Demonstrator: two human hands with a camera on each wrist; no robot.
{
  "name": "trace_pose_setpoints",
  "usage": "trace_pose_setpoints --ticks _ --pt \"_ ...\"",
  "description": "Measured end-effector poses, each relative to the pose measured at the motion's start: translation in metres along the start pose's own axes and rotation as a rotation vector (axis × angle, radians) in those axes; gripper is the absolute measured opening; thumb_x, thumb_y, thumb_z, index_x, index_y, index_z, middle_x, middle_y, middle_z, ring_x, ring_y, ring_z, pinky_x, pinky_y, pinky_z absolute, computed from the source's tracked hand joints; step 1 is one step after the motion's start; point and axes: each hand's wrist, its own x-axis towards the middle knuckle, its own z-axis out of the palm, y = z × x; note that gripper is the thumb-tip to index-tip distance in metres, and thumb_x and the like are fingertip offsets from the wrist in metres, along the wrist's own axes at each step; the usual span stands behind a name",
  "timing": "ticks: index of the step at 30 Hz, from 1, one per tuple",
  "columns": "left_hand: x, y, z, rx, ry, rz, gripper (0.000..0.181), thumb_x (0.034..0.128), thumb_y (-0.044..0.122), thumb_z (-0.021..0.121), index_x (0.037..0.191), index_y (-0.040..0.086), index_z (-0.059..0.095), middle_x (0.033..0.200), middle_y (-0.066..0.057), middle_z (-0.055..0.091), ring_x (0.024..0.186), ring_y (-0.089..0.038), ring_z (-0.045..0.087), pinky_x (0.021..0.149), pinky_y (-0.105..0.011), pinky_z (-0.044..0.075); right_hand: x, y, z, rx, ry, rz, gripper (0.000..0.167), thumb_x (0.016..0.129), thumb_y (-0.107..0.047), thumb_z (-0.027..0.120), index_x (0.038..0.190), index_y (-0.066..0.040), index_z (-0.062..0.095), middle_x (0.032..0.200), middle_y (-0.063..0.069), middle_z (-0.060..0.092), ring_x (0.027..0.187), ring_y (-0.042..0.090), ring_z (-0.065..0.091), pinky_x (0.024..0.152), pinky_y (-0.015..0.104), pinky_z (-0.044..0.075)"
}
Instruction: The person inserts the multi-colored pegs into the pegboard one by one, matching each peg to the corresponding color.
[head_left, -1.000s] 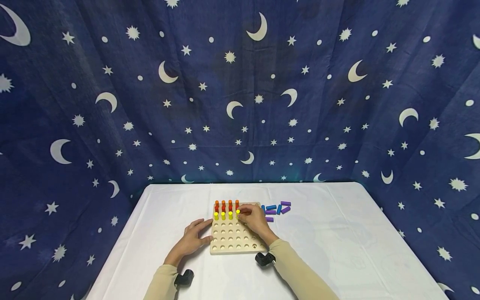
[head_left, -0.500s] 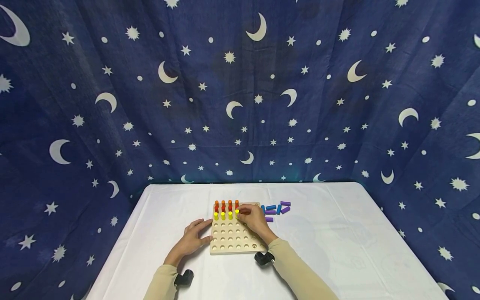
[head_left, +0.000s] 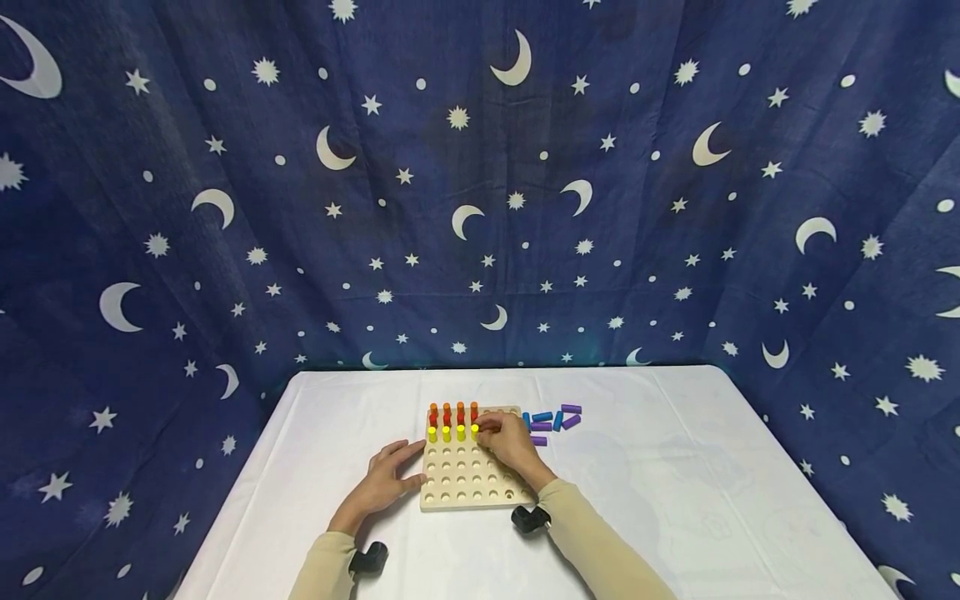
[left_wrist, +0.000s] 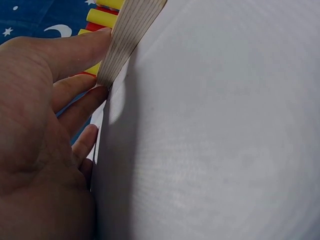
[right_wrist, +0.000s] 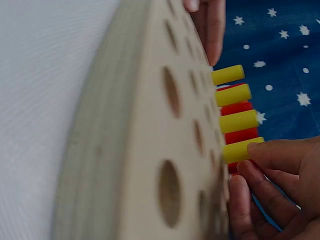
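A square wooden pegboard [head_left: 461,487] with rows of round holes lies on the table. My right hand [head_left: 512,443] is over its right half, and its thumb and fingertips pinch the rightmost yellow peg [right_wrist: 236,151], which stands in a hole. Left of that peg, three other yellow pegs [head_left: 446,434] stand in the same row. Red pegs [right_wrist: 238,107] and orange pegs [head_left: 447,409] fill rows behind them. Along the board's left edge, my left hand [head_left: 382,483] rests with thumb and fingers spread, touching the wooden side [left_wrist: 131,35].
Loose blue pegs [head_left: 542,417] and purple pegs [head_left: 572,422] lie on the white tablecloth [head_left: 660,483] right of the board. A dark blue curtain [head_left: 420,208] with moons and stars hangs behind the table. Each wrist wears a black camera [head_left: 369,558].
The rightmost yellow peg has sunk slightly, from a little above its neighbours to about level with them. My right hand keeps its pinch; my left hand stays at the board's edge.
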Motion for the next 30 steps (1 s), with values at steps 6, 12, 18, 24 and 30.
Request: trace_pose_setpoints --ticks 6,12,18,24,30 --pt "-0.001 -0.001 0.0 0.002 0.007 -0.001 0.062 0.082 0.036 0.077 0.14 0.026 0.056 0.154 -0.017 0.038 0.142 -0.046 0.026 0.111 -0.071 0.023 0.0 -0.009 -0.012 0.037 0.02 -0.004 0.017 0.082 -0.003 0.075 0.099 -0.007 0.074 0.091 0.007 0.075 0.08 0.012 0.067 0.071 0.025 0.055" --pt "-0.001 -0.001 -0.002 0.003 0.005 0.004 0.063 0.082 0.037 0.077 0.14 0.026 0.056 0.154 -0.018 0.037 0.142 -0.046 0.026 0.111 -0.072 0.023 -0.001 -0.02 -0.028 0.057 0.048 -0.036 0.018 0.084 -0.007 0.075 0.102 -0.007 0.073 0.093 0.005 0.075 0.085 0.015 0.068 0.076 0.03 0.056" --pt "-0.001 -0.001 -0.002 -0.001 0.003 0.009 0.063 0.0821 0.037 0.077 0.14 0.026 0.055 0.154 -0.017 0.037 0.143 -0.045 0.026 0.111 -0.071 0.023 -0.005 -0.027 -0.047 0.039 0.092 -0.06 0.017 0.084 -0.008 0.075 0.101 -0.009 0.074 0.092 0.001 0.075 0.088 0.015 0.067 0.084 0.036 0.053" --pt "0.0 -0.001 -0.001 -0.007 0.005 0.014 0.063 0.0819 0.036 0.077 0.14 0.026 0.056 0.153 -0.018 0.038 0.143 -0.045 0.026 0.111 -0.071 0.023 -0.012 -0.024 -0.063 0.032 0.108 -0.048 0.016 0.084 -0.008 0.075 0.1 -0.012 0.074 0.094 0.002 0.075 0.089 0.015 0.066 0.081 0.031 0.053" --pt "0.0 -0.001 -0.001 -0.004 0.007 0.013 0.063 0.082 0.036 0.077 0.14 0.025 0.056 0.153 -0.017 0.038 0.142 -0.045 0.027 0.111 -0.072 0.023 -0.016 -0.015 -0.079 0.025 0.12 -0.018 0.018 0.085 -0.01 0.075 0.103 -0.012 0.074 0.097 0.003 0.074 0.093 0.016 0.067 0.081 0.027 0.054"
